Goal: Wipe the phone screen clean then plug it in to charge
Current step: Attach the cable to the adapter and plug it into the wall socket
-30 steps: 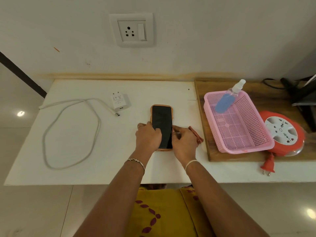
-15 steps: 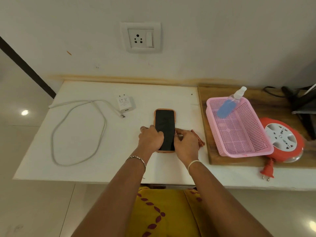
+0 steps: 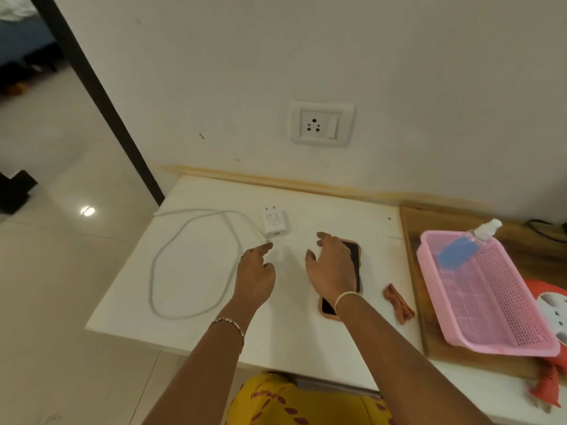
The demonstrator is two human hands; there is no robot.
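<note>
phone [image 3: 352, 265] lies flat, screen up, near the middle of the worktop [image 3: 196, 289], long axis running from front edge toward the back wall. right hand [image 3: 333, 268] hovers spread over it, grip released, fingers splayed, holding nothing; can't tell if the palm touches the glass. small folded reddish cloth [image 3: 398, 303] sits just beside the phone on the side of the wooden board [image 3: 411, 240], let go, so i judge wiping is done. left hand [image 3: 256, 273] reaches toward the back-left part, grip loosely curled and empty, forefinger tip right at the cable connector [image 3: 266, 242]. i read it as going for the plug end while the right hand stays by the phone to steady it. white cable [image 3: 190, 259] loops wide toward the left edge, slack enough to reach the phone. charger brick [image 3: 274, 222] lies on its back just behind the connector, pins toward the wall, not plugged in. wall socket [image 3: 320, 123] is above the back edge, empty. the board at the right edge carries a pink basket [image 3: 491, 302] with a spray bottle [image 3: 466, 243], out of the way.
</note>
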